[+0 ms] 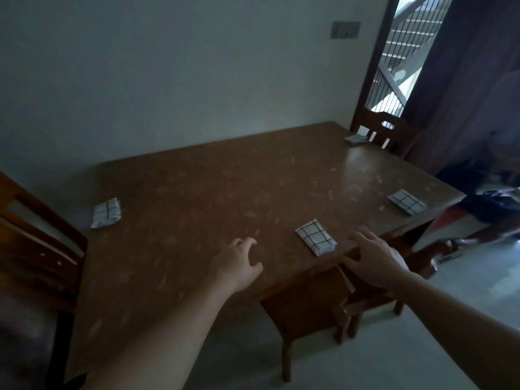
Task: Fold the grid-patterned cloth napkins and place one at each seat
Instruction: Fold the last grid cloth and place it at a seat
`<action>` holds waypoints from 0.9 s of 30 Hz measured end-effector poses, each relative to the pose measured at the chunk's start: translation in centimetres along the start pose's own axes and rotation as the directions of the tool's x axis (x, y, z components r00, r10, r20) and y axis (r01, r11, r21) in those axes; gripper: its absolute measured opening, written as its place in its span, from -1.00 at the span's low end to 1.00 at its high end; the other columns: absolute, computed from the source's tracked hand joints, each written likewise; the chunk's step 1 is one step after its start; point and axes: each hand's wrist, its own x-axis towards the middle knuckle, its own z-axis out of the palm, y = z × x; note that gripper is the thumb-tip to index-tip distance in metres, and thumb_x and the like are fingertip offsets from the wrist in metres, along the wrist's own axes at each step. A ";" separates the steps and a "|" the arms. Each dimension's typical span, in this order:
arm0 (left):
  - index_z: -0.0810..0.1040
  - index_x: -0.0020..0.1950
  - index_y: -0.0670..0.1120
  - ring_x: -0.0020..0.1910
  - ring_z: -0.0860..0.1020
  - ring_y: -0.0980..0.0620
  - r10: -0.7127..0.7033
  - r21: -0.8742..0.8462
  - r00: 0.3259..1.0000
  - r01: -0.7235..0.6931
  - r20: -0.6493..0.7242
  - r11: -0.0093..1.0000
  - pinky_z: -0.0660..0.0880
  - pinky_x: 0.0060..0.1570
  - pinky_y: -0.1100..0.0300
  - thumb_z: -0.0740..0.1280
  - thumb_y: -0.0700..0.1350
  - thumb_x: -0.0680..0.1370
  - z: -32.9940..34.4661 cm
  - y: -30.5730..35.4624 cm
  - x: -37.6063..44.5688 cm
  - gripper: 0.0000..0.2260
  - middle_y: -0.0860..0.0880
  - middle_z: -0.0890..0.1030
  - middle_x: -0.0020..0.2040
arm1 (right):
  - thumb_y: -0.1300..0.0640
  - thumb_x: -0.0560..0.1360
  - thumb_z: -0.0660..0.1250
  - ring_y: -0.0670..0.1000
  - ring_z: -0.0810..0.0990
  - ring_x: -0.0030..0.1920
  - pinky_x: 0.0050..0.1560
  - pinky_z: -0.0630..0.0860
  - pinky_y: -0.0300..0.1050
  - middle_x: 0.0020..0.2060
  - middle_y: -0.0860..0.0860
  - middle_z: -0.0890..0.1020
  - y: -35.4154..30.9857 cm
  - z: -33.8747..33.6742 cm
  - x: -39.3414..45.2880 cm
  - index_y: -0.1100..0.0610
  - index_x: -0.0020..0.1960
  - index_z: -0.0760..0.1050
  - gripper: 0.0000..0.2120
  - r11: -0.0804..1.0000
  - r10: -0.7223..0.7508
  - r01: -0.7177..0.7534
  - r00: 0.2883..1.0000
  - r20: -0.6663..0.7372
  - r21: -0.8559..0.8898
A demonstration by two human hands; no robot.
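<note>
4 folded grid napkins lie on the wooden table (197, 192): the nearest napkin (315, 236) centre-right, others at left (107, 213), right (406, 202) and upper right (356, 139). Soft, light cloth; I'd pinch an edge. The left hand (239, 263) and right hand (374, 257) hover loose-fingered and empty.

- The left hand (244, 261) is stretched forward on a bare forearm, back of the hand up, fingers loosely curled downward and thumb apart; it holds nothing.
- The right hand (374, 257) reaches forward from the lower right on a bare forearm, palm down, fingers spread and relaxed, gripping nothing.
- The two hands are well apart.
</note>
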 end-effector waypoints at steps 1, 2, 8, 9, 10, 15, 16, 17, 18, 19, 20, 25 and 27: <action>0.31 0.43 0.12 0.32 0.41 -0.02 -0.007 -0.012 1.000 0.007 -0.005 1.000 0.49 0.13 0.07 0.27 0.16 0.54 0.4 0.8 0.0 -0.52 0.03 0.37 0.40 | -0.21 0.44 0.30 0.08 0.48 0.25 0.25 0.45 0.12 0.27 0.02 0.49 0.9 -0.1 0.3 -0.02 0.33 0.39 -0.47 1.000 -0.006 0.006 1.000 0.003 0.002; 0.32 0.43 0.11 0.32 0.40 -0.02 -0.014 -0.018 1.000 0.014 -0.016 1.000 0.48 0.13 0.08 0.27 0.16 0.54 0.8 1.5 0.2 -0.53 0.03 0.38 0.39 | -0.20 0.44 0.30 0.08 0.48 0.25 0.25 0.45 0.12 0.28 0.02 0.49 1.6 -0.1 0.7 -0.02 0.34 0.38 -0.47 1.000 -0.011 0.011 1.000 0.008 0.003; 0.38 0.39 0.07 0.32 0.44 -0.03 -0.021 -0.080 0.999 0.018 -0.042 0.997 0.46 0.14 0.08 0.30 0.15 0.52 3.8 4.2 4.0 -0.54 -0.02 0.42 0.39 | -0.18 0.45 0.31 0.06 0.48 0.22 0.22 0.46 0.06 0.24 0.02 0.49 3.8 0.4 3.7 -0.02 0.31 0.38 -0.51 0.999 -0.051 0.050 0.998 0.037 0.015; 0.37 0.38 0.08 0.31 0.44 -0.03 -0.026 -0.089 0.999 0.023 -0.036 0.996 0.47 0.13 0.07 0.30 0.15 0.51 4.4 4.7 4.7 -0.54 -0.02 0.44 0.36 | -0.18 0.45 0.31 0.07 0.48 0.22 0.22 0.46 0.06 0.24 0.02 0.48 4.1 0.5 4.3 -0.02 0.32 0.38 -0.50 0.998 -0.054 0.054 0.998 0.044 0.011; 0.37 0.38 0.08 0.29 0.46 -0.03 -0.032 -0.096 0.999 0.029 -0.035 0.995 0.49 0.12 0.06 0.31 0.15 0.51 5.0 5.2 5.3 -0.54 -0.01 0.46 0.33 | -0.18 0.45 0.32 0.07 0.48 0.23 0.22 0.46 0.07 0.24 0.02 0.48 4.6 0.7 5.0 -0.01 0.32 0.37 -0.50 0.998 -0.058 0.058 0.997 0.052 0.009; 0.41 0.36 0.06 0.18 0.51 0.00 -0.097 -0.135 0.992 0.085 -0.085 0.987 0.49 0.07 0.12 0.33 0.10 0.51 8.2 8.0 8.0 -0.57 0.00 0.53 0.24 | -0.18 0.48 0.28 0.09 0.47 0.25 0.23 0.45 0.09 0.24 0.03 0.47 6.7 1.7 8.8 0.01 0.33 0.36 -0.50 0.997 -0.074 0.072 0.990 0.118 0.021; 0.42 0.36 0.06 0.16 0.52 0.01 -0.120 -0.144 0.988 0.106 -0.093 0.984 0.48 0.05 0.14 0.33 0.10 0.51 8.9 8.5 8.5 -0.57 0.00 0.54 0.24 | -0.15 0.50 0.26 0.08 0.47 0.24 0.23 0.45 0.07 0.23 0.02 0.48 7.1 1.9 9.9 0.02 0.33 0.37 -0.53 0.997 -0.074 0.072 0.987 0.140 0.025; 0.42 0.36 0.05 0.12 0.53 0.03 -0.152 -0.157 0.984 0.136 -0.092 0.978 0.48 0.03 0.16 0.32 0.09 0.52 9.6 9.0 9.1 -0.58 0.00 0.54 0.24 | -0.12 0.51 0.24 0.07 0.48 0.23 0.21 0.46 0.06 0.22 0.02 0.48 7.4 2.3 11.0 0.02 0.32 0.37 -0.57 0.997 -0.078 0.075 0.983 0.167 0.026; 0.42 0.37 0.05 0.07 0.55 0.05 -0.190 -0.177 0.978 0.173 -0.085 0.969 0.49 0.00 0.17 0.31 0.10 0.52 10.3 9.4 9.6 -0.57 0.01 0.55 0.24 | -0.09 0.52 0.23 0.08 0.49 0.21 0.19 0.46 0.05 0.21 0.02 0.49 7.9 2.7 12.0 0.04 0.31 0.38 -0.59 0.995 -0.095 0.091 0.976 0.195 0.029; 0.42 0.37 0.05 0.01 0.56 0.07 -0.234 -0.203 0.969 0.215 -0.073 0.955 0.50 -0.04 0.17 0.31 0.10 0.52 11.1 10.0 10.1 -0.57 0.01 0.55 0.24 | -0.07 0.52 0.21 0.10 0.50 0.19 0.17 0.48 0.07 0.20 0.04 0.50 8.4 3.2 13.2 0.06 0.29 0.39 -0.61 0.991 -0.132 0.128 0.966 0.221 0.033; 0.42 0.38 0.05 -0.05 0.55 0.09 -0.286 -0.234 0.956 0.265 -0.060 0.936 0.52 -0.06 0.17 0.30 0.11 0.53 11.9 10.7 10.6 -0.57 0.02 0.55 0.22 | -0.05 0.52 0.21 0.13 0.50 0.17 0.16 0.49 0.09 0.19 0.08 0.51 8.9 3.8 14.3 0.09 0.27 0.41 -0.62 0.986 -0.167 0.162 0.953 0.251 0.044; 0.48 0.38 -0.05 0.00 0.58 0.02 -0.516 -0.474 0.857 0.455 0.002 0.754 0.52 -0.03 0.19 0.26 0.06 0.61 16.2 13.4 13.4 -0.63 -0.04 0.60 0.21 | 0.12 0.56 0.22 0.13 0.55 0.02 -0.02 0.52 -0.01 0.01 0.10 0.58 10.6 7.8 18.4 0.24 0.08 0.50 -0.79 0.970 -0.234 0.194 0.909 0.344 0.147; 0.48 0.38 -0.09 0.14 0.58 -0.03 -0.556 -0.517 0.831 0.472 -0.009 0.714 0.48 0.03 0.22 0.24 0.02 0.63 17.7 14.0 14.5 -0.65 -0.08 0.57 0.29 | 0.19 0.52 0.20 0.06 0.53 -0.15 -0.27 0.45 -0.15 -0.18 0.07 0.58 10.8 9.1 19.6 0.22 -0.15 0.51 -0.85 0.964 -0.207 0.124 0.907 0.368 0.236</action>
